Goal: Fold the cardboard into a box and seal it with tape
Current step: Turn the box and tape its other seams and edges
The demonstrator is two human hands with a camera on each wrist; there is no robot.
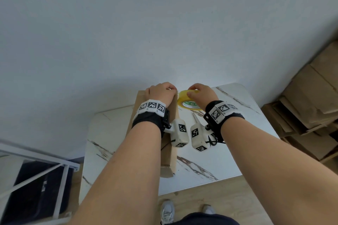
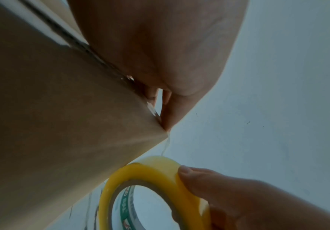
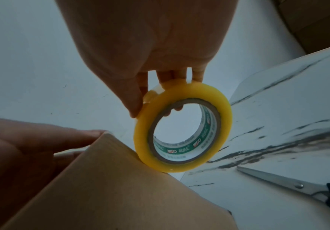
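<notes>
A brown cardboard box [image 1: 174,155] stands on the marble-pattern table [image 1: 237,142]. My left hand [image 1: 172,88] lies on the box's top at the far right corner, thumb stretched to the corner [image 3: 99,133] and fingers curled over the far edge. My right hand [image 1: 193,90] pinches a yellow tape roll [image 1: 184,97] just right of that corner, thumb on the rim [image 2: 187,171] and fingers on the far side [image 3: 168,77]. The roll [image 3: 225,112] touches the box's side [image 3: 121,194]. A thin strand of tape [image 2: 165,146] runs from the corner down to the roll [image 2: 156,169].
Scissors [image 1: 196,118] lie on the table right of the box, blades [image 3: 278,179] pointing away from me. Stacks of flat cardboard [image 1: 311,100] fill the right side by the wall. A white metal frame [image 1: 36,160] stands at the lower left. Wooden floor lies below.
</notes>
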